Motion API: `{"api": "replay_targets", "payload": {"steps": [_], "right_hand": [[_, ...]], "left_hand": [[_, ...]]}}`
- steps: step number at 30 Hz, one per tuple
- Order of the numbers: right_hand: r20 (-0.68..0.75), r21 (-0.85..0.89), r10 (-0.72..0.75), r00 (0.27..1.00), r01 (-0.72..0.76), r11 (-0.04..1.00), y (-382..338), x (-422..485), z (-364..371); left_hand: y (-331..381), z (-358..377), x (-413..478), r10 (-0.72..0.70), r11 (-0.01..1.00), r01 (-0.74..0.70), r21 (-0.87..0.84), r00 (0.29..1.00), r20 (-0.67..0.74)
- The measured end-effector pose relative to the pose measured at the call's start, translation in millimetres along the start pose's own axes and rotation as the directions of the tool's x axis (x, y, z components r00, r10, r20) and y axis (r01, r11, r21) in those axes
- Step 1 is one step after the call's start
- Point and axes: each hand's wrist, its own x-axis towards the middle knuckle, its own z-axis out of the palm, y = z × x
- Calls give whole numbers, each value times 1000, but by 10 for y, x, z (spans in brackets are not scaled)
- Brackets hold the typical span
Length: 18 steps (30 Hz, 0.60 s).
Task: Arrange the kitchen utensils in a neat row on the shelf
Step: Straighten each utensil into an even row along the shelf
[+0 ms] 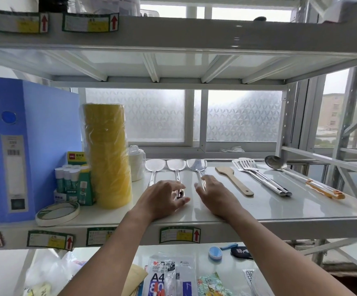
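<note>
Steel spatulas in a row on shelf, left hand fingers loosely around middle handle, right hand fingers apart

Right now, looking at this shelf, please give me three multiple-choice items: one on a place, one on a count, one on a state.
1. Where does the wooden spatula lie?
A. right of the three solid metal turners
B. left of the yellow tape stack
C. on the lower shelf

2. How many solid metal turners lie side by side left of it?
A. one
B. three
C. five

3. What is the left hand doing?
A. resting on the middle turner's handle
B. lifting the ladle
C. hanging off the shelf

Answers: 1 A, it lies just right of them; 2 B, three heads show; 3 A, its fingers cover the handle end.
</note>
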Motion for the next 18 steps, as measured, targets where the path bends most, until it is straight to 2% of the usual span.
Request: {"api": "replay_targets", "payload": {"steps": [5,7,9,11,13,15,18], "right_hand": [[-217,110,22,976,2,994,-5,-16,-172],[-266,65,16,964,1,998,90,-30,-254],[-275,-51,-8,961,-6,999,262,-48,-352],[-235,-152,15,972,-52,987,480,-63,-469],[-166,-203,100,981,-134,970,660,-72,-550],[-72,-194,195,978,-205,959,756,-59,-549],[25,-192,218,976,-210,959,799,2,-482]], "left_hand": [[-9,-24,-14,4,1000,-4,12,1000,-30],[7,-40,-23,7,1000,-6,10,999,-38],[17,-51,-32,3,1000,-2,9,999,-46],[20,-51,-38,0,1000,1,11,999,-49],[20,-48,-41,-2,1000,2,10,999,-51],[19,-44,-42,-7,1000,8,7,999,-49],[22,-35,-45,-11,1000,11,6,999,-53]]}}
